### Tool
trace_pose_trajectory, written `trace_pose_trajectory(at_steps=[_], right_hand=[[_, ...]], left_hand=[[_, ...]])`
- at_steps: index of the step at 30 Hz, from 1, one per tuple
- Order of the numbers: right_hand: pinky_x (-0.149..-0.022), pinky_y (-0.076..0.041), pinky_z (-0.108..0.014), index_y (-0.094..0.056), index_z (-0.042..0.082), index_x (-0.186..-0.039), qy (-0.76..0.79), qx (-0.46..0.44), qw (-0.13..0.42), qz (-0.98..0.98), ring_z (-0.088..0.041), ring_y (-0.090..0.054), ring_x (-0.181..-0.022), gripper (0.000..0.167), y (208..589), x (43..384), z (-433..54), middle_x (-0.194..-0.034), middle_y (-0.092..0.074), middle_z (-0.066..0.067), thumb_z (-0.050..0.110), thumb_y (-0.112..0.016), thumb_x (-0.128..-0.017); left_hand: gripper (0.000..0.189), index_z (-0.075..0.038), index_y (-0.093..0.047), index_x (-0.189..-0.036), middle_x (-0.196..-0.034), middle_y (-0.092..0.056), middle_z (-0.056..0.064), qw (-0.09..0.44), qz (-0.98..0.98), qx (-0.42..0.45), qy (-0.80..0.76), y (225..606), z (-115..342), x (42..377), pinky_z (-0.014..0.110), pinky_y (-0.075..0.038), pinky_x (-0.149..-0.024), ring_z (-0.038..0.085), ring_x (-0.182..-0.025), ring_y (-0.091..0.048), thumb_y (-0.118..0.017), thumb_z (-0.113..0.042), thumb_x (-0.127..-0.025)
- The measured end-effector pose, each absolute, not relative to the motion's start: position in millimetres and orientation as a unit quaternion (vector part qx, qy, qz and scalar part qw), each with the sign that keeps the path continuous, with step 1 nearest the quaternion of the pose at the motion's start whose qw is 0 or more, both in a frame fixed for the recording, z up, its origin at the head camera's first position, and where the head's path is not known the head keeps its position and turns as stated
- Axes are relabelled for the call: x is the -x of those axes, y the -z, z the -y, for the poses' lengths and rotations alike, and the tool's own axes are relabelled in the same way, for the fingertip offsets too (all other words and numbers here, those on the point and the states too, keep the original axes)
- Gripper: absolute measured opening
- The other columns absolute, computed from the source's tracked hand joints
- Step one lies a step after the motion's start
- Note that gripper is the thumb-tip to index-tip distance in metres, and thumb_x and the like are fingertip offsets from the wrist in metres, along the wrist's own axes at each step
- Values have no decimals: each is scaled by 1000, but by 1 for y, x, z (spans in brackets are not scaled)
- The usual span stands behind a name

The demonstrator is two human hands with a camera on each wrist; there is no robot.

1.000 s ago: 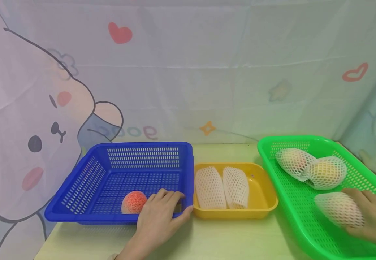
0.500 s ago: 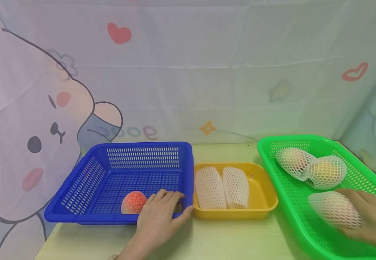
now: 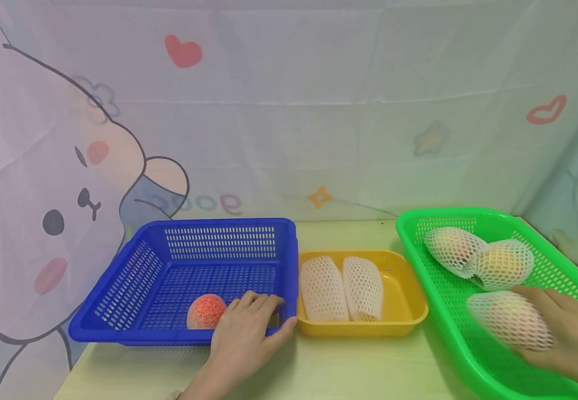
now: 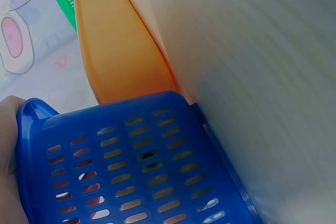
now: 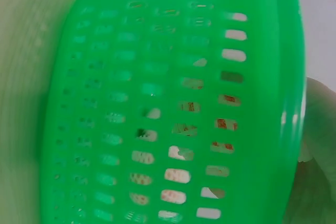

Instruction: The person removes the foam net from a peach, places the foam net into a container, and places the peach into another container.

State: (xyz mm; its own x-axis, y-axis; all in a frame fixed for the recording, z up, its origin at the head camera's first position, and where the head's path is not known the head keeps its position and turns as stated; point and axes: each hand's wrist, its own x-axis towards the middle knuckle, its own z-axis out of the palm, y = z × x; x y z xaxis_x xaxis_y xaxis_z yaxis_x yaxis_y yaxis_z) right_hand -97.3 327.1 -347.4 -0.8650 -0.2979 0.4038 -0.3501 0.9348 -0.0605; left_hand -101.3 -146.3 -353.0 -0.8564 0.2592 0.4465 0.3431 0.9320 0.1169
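My right hand point(image 3: 566, 333) grips a pinkish round fruit in a white foam net sleeve point(image 3: 511, 321), held over the green basket point(image 3: 461, 344). Two more netted fruits lie at the back of that basket, one reddish point(image 3: 453, 249) and one yellowish point(image 3: 503, 264). At the blue basket point(image 3: 144, 335), my left hand point(image 3: 244, 328) holds the front right corner, fingers reaching over the rim and thumb along its edge. A bare peach-like, red speckled fruit point(image 3: 206, 312) sits inside, just left of those fingers. The left fingertips are partly hidden.
Between the baskets stands a yellow tray point(image 3: 401, 297) with two white foam net sleeves, a left one point(image 3: 322, 289) and a right one point(image 3: 363, 289). All stand on a pale wooden table point(image 3: 358, 366). A printed cloth point(image 3: 289, 111) hangs behind.
My right hand has moved slightly left with the netted fruit. The left hand, the blue basket and the yellow tray have stayed in place.
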Motion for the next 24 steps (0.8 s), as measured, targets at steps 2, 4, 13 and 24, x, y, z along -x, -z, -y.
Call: trace_pose_trajectory(at_steps=[2,4,13,24], right_hand=[[-60,-47,-47,-49,2,-122,-67,-170,204,962,-40,-58,-85,95,346,96,-325,-99,-62,-21,27,-93,-40],[-59,-46,-41,-50,3,-121,-67,-175,212,959,-38,-59,-84,95,344,95,-323,-98,-62,-19,27,-93,-39],[-57,-44,-30,-53,5,-118,-70,-207,251,943,-32,-58,-80,97,338,94,-315,-93,-63,-11,26,-93,-33],[-54,-42,-25,-51,4,-122,-95,-190,234,949,-36,-59,-85,96,335,89,-305,-100,-62,-17,26,-94,-38]], left_hand=[[37,-24,-67,-103,-91,-68,-12,218,958,158,96,353,146,101,30,-47,-78,8,-86,-53,-57,-56,-87],[37,-24,-67,-103,-92,-68,-12,219,958,158,95,353,147,101,30,-47,-78,8,-86,-54,-57,-56,-87],[36,-24,-67,-103,-93,-68,-11,225,956,161,95,353,147,101,31,-48,-79,8,-87,-54,-57,-55,-87],[36,-24,-67,-102,-90,-67,-12,230,955,162,93,354,147,102,27,-45,-74,7,-85,-53,-56,-56,-88]])
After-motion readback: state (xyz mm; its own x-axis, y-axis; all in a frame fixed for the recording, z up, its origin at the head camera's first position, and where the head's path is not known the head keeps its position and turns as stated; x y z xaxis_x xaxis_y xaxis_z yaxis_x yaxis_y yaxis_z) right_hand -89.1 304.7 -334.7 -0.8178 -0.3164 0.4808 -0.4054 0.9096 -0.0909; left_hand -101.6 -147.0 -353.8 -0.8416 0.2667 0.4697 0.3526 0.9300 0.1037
